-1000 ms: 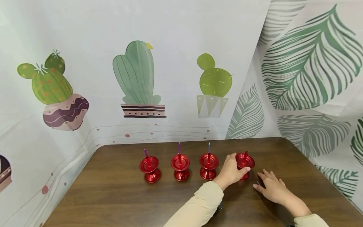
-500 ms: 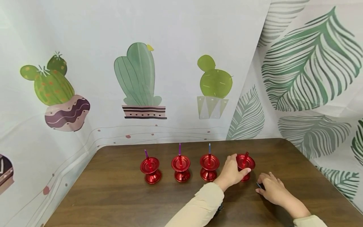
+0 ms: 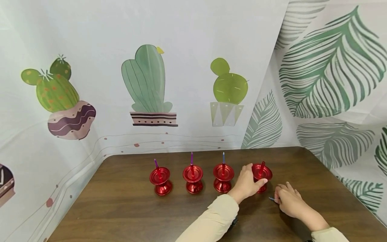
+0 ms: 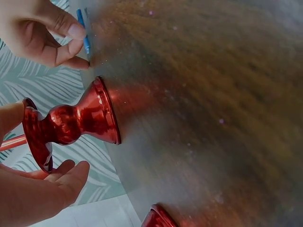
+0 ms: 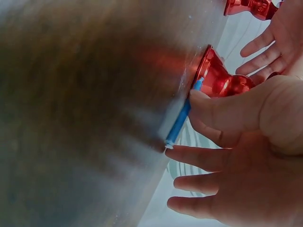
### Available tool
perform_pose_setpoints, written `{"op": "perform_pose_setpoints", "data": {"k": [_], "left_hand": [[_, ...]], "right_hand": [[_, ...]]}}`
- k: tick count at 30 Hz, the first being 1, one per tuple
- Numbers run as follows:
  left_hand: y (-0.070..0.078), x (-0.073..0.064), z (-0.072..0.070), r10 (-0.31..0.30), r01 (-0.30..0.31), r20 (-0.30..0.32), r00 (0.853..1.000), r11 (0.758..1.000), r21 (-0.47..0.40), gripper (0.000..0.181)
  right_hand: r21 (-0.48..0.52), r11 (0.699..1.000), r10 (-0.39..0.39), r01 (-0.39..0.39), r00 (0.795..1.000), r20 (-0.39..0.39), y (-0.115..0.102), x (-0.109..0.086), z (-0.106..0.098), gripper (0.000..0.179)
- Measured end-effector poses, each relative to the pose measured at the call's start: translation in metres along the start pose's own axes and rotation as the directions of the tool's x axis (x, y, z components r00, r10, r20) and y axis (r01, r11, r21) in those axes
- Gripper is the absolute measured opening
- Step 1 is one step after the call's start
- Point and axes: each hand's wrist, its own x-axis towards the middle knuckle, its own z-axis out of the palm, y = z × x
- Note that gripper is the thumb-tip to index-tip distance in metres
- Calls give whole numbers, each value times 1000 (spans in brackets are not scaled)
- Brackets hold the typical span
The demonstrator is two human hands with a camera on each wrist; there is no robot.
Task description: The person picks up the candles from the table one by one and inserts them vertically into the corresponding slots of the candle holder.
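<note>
My left hand (image 3: 246, 184) holds the rightmost red candle holder (image 3: 266, 172) by its dish, thumb on one side of the rim and fingers on the other. The holder stands upright, and its central tube has no candle in it. Just to its right, my right hand (image 3: 291, 201) pinches a slim blue candle (image 5: 179, 121) between thumb and index finger, close over the tabletop. In the right wrist view the candle's wick end points away from the holder, and the other fingers are spread. The left wrist view shows the holder's waisted stem (image 4: 64, 124) and wide foot.
Left of my hands, three more red holders stand in a row: one with a blue candle (image 3: 223, 158), one with a purple candle (image 3: 191, 158), and the leftmost with a tilted purple candle (image 3: 155, 163). A printed cloth (image 3: 193, 84) hangs behind the brown table (image 3: 127, 208).
My right hand's fingers have curled in from lying stretched on the table and picked up the blue candle, whose end now points left toward the holder. The left hand stays put.
</note>
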Motion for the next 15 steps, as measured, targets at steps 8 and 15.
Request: {"op": "perform_pose_setpoints", "data": {"k": [8,15], "left_hand": [[-1,0,1,13,-13,-9,1000,1000,9,70],[-1,-1,-1,10,-10,-14,1000,1000,6,69]], "right_hand": [[17,1000,19,-18,999,-43,-2,0,-7,29],[30,999,27,-23,993,-119,0,5,-14,24]]}}
